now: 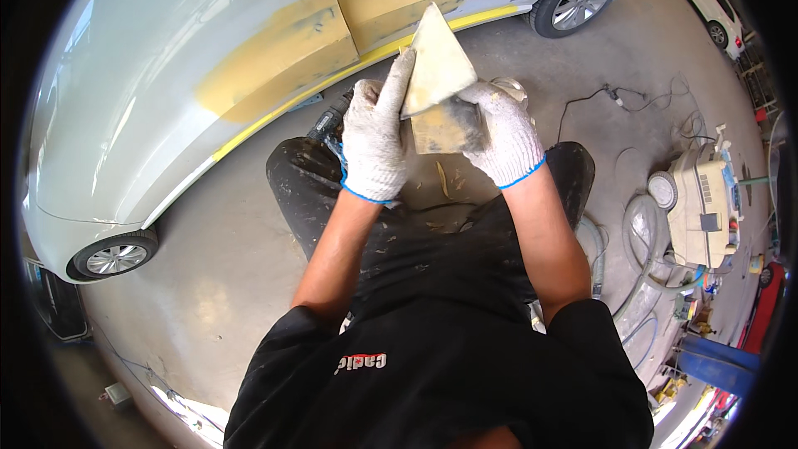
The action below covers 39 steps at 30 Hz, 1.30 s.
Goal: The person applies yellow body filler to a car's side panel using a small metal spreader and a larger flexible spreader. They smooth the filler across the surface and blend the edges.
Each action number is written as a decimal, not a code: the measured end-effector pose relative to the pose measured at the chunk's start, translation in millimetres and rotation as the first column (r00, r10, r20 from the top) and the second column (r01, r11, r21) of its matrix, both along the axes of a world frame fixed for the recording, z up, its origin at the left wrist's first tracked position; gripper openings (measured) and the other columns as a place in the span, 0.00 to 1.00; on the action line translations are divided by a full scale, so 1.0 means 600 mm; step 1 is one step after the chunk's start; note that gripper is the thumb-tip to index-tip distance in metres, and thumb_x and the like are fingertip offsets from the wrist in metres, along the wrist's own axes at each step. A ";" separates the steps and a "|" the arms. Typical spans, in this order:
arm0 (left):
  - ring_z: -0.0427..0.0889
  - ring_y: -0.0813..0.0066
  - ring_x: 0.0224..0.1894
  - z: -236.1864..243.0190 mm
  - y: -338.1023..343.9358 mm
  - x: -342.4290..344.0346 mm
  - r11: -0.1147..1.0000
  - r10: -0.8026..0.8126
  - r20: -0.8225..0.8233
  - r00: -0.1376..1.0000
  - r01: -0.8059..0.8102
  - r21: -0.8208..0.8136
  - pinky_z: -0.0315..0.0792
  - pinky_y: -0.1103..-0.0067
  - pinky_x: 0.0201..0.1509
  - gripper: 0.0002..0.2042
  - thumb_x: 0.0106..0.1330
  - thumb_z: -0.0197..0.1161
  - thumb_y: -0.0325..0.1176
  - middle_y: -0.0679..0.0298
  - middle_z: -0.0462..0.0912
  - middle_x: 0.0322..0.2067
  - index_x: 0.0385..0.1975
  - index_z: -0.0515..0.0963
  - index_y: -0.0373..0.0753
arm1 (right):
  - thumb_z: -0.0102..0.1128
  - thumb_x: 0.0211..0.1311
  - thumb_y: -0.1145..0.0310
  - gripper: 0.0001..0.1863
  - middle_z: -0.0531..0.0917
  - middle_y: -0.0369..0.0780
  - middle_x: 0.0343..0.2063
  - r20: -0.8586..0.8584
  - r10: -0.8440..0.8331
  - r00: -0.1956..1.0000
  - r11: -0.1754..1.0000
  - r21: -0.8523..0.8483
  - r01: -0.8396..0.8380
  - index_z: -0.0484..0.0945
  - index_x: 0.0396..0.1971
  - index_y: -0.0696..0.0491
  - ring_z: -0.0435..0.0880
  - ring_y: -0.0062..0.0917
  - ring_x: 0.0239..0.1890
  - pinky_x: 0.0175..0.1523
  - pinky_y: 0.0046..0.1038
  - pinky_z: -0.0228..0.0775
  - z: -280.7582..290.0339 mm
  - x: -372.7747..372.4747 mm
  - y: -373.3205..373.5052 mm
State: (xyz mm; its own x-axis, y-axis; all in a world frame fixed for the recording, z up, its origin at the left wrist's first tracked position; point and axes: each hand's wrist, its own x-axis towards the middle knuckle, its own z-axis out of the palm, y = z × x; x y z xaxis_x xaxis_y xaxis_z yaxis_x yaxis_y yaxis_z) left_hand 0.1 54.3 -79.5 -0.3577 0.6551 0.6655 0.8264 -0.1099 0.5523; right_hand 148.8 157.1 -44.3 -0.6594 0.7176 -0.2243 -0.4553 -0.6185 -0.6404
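Observation:
Both my hands wear white knit gloves with blue cuffs and are raised in front of the car's side. My left hand (376,135) is closed on a stiff cream sheet (438,62), pointed at the top, which looks like folded sandpaper; its thumb lies along the left edge. My right hand (504,129) pinches the sheet's lower right corner. Just below it, a squarish tan piece (439,130) with dark smudges shows between my hands; whether it joins the cream sheet I cannot tell. A black power tool (328,122) is partly hidden beside my left hand.
Ahead stands a silver car (179,58) with tan filler patches (274,58) and yellow tape (307,96) along the sill. On the right are a beige wheeled machine (702,199), a coiled grey hose (638,233) and a cable (582,100) across the floor.

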 end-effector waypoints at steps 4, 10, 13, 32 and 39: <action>0.83 0.48 0.41 -0.034 -0.003 0.031 0.972 0.087 0.032 0.996 -0.077 -0.222 0.79 0.62 0.47 0.40 0.63 0.58 0.15 0.46 0.76 0.43 0.78 0.65 0.49 | 0.60 0.73 0.72 0.17 0.87 0.45 0.52 -0.062 -0.065 0.996 0.998 0.013 0.066 0.80 0.58 0.60 0.90 0.34 0.51 0.57 0.37 0.86 0.012 0.004 0.029; 0.86 0.55 0.35 -0.166 -0.005 0.022 0.971 -0.059 0.633 0.772 0.190 -0.142 0.81 0.65 0.42 0.23 0.69 0.64 0.25 0.51 0.83 0.37 0.64 0.74 0.42 | 0.60 0.76 0.72 0.19 0.85 0.42 0.55 -0.182 -0.391 0.902 0.703 0.574 0.420 0.78 0.61 0.63 0.85 0.29 0.55 0.64 0.35 0.78 0.086 0.015 0.047; 0.77 0.87 0.26 -0.019 -0.043 0.014 0.912 -0.071 0.929 0.364 0.401 -0.088 0.73 0.83 0.29 0.17 0.69 0.74 0.31 0.69 0.83 0.33 0.53 0.78 0.34 | 0.57 0.78 0.74 0.19 0.84 0.40 0.57 -0.147 -0.431 0.890 0.464 0.810 0.358 0.77 0.63 0.65 0.83 0.23 0.57 0.66 0.29 0.75 0.085 0.021 0.068; 0.71 0.84 0.13 0.002 -0.013 -0.007 0.879 -0.446 0.634 0.632 0.443 0.176 0.64 0.82 0.13 0.20 0.70 0.68 0.23 0.65 0.86 0.36 0.61 0.75 0.33 | 0.62 0.72 0.77 0.13 0.87 0.44 0.45 0.040 -0.667 0.744 -0.085 0.988 -0.130 0.87 0.52 0.56 0.88 0.29 0.43 0.49 0.26 0.82 0.105 -0.002 -0.026; 0.77 0.84 0.34 0.068 -0.044 0.021 0.864 -0.095 0.908 0.408 0.487 -0.129 0.72 0.80 0.39 0.22 0.70 0.67 0.23 0.66 0.86 0.44 0.63 0.74 0.33 | 0.66 0.67 0.77 0.12 0.88 0.43 0.41 0.002 -0.495 0.869 -0.186 0.977 -0.108 0.89 0.48 0.54 0.87 0.37 0.46 0.54 0.33 0.81 0.107 0.009 0.003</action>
